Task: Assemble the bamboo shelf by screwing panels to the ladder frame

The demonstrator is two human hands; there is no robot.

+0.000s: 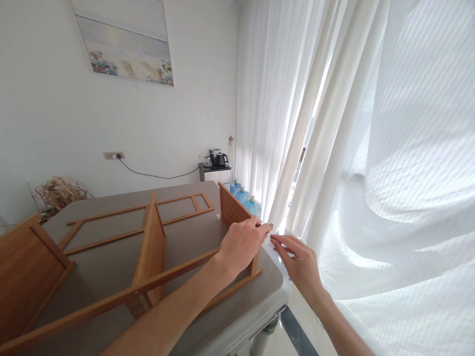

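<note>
A partly assembled wooden shelf frame [178, 264] lies on its side on the covered table, with upright boards standing between its rails. My left hand [241, 244] is closed over the frame's right-hand corner, beside the end board [233, 205]; a brown wooden tip shows just beyond its fingers. Just to the right, past the table edge, my right hand [299, 257] is closed in a pinch. Its fingertips come close to that corner. What they hold is small and dark, too small to make out. The middle board [152, 247] and left board [33, 277] stand apart from both hands.
The grey table [256, 311] has a rounded right edge. White curtains [345, 198] hang close on the right. Beyond the table are blue water bottles [248, 200] and a small cabinet with a black kettle [221, 158]. Dried stalks [61, 193] lie at the far left.
</note>
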